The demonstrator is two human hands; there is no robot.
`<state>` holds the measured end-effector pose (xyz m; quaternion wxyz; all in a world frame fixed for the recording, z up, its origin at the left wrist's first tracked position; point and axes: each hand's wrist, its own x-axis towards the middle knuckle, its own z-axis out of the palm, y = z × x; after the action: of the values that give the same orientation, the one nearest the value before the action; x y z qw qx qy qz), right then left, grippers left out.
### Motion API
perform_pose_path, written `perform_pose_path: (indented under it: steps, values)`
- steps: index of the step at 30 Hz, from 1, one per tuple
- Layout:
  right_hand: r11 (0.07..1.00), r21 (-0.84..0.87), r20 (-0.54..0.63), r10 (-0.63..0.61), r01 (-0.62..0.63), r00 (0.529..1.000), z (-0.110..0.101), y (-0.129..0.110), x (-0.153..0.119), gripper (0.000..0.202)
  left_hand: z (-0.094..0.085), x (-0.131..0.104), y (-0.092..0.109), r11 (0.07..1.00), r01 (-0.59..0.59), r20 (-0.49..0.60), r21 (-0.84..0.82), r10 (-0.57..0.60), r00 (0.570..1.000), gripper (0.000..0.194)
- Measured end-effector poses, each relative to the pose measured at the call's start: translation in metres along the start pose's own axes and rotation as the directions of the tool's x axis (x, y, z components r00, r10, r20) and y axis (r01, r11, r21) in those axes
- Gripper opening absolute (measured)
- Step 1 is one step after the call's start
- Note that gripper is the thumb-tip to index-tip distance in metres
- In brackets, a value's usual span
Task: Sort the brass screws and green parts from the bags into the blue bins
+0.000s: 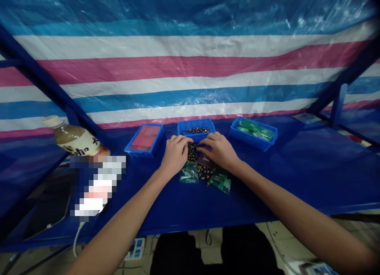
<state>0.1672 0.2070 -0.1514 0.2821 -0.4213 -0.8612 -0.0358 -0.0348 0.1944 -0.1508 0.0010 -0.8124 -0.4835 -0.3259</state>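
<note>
A loose pile of small brass-coloured and dark metal fittings point(204, 173) lies on the blue table in front of me. My left hand point(176, 153) is at the pile's left side, fingers curled together; what they hold, if anything, is too small to make out. From the right, my right hand point(220, 149) reaches over the pile with bent fingers and a gap between thumb and forefinger. Beneath it shows a pinkish packet point(205, 161), partly hidden. Two green-tinted clear bags with slim pieces inside, a left bag point(189, 173) and a right bag point(221, 182), lie at the near edge.
Behind my hands stands a blue bin point(180, 128) of metal parts. A left bin point(152, 148) holds pink-red sheets; a right bin point(252, 139) holds green packets. A drink bottle point(77, 138), a pixelated object point(99, 188) and a dark tablet point(49, 205) are at left. Striped sheeting point(190, 65) hangs behind.
</note>
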Motion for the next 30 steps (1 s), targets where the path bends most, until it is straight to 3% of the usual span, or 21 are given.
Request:
perform_pose_path:
  steps: [5,13,19,26,30]
  values:
    - [0.995,-0.061,0.056,0.076,-0.072,0.996,0.012,-0.007,0.003,0.015,-0.001,0.001,0.001,1.0,0.005,-0.007,-0.017,-0.005,1.0,0.029]
    - [0.994,-0.017,0.138,0.105,-0.104,0.985,0.013,-0.009,0.006,0.005,0.001,0.002,0.002,1.0,0.027,-0.019,-0.001,-0.027,0.999,0.024]
    - [0.996,0.0,0.168,0.084,-0.085,0.982,0.013,-0.01,0.008,0.014,0.004,0.001,0.003,0.999,0.031,0.009,0.011,-0.031,0.999,0.02]
    - [0.999,0.046,0.067,0.008,-0.011,0.998,0.01,-0.008,0.006,0.015,-0.001,0.004,0.008,0.998,0.055,-0.018,-0.03,-0.055,0.998,0.021]
    - [0.994,0.066,-0.013,-0.083,0.083,0.996,0.002,-0.012,0.006,0.016,-0.002,0.005,0.009,0.996,0.065,0.046,-0.055,-0.063,0.997,0.032]
